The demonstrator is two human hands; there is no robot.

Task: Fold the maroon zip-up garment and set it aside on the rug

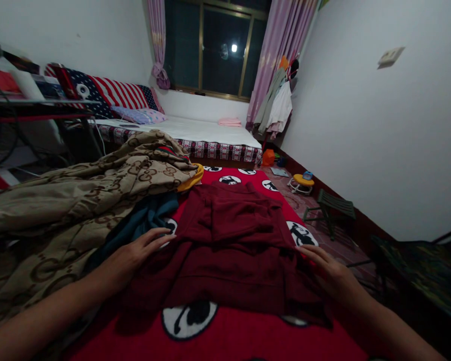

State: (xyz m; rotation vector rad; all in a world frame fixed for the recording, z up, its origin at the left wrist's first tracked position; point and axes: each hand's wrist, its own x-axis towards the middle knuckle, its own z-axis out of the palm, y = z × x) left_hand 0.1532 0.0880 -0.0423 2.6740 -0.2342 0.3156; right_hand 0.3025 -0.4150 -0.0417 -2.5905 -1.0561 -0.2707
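Observation:
A dark maroon sweatshirt (233, 271) lies on the red bed cover, with folds and a doubled-over layer across its middle. My left hand (141, 250) is at the garment's left edge, fingers stretched out and lying against the fabric. At the opposite edge, my right hand (328, 265) rests with its fingers extended over the cloth; the thumb is hidden. Neither hand is visibly closed around the fabric. Close to my left hand lies a teal garment (146, 215), partly under a tan patterned blanket (135, 175).
The red cover (248, 336) has white circles with black figures. A yellow cloth (192, 178) pokes out beside the blanket. On the floor at right are a yellow stool (302, 180) and a green folding stool (336, 203). Another bed (195, 128) stands below the window.

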